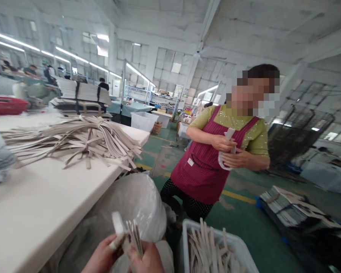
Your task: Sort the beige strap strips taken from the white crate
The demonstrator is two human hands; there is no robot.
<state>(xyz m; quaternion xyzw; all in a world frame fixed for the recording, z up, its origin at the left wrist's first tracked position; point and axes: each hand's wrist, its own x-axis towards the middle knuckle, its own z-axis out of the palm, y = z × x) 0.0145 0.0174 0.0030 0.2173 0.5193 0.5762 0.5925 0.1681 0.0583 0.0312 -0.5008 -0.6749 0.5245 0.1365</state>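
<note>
Head view: grey strips (134, 233) were gripped in the closed right hand (148, 259), a pale strip (118, 224) was pinched by the left hand (102, 254), left of the near bin (238, 241).

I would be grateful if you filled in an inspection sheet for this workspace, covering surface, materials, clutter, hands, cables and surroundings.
Surface: white table, pale where bare.
Job's things: loose pile of strips on the table; more strips upright in a plastic bin.
Clutter: clear plastic bag beside the table; red crate at far left.
Grippers: left hand grips a pale piece; right hand grips a bundle of strips.
Cables: nothing seen.
Surroundings: aproned person standing nearby; strapped stacks at right.
</note>
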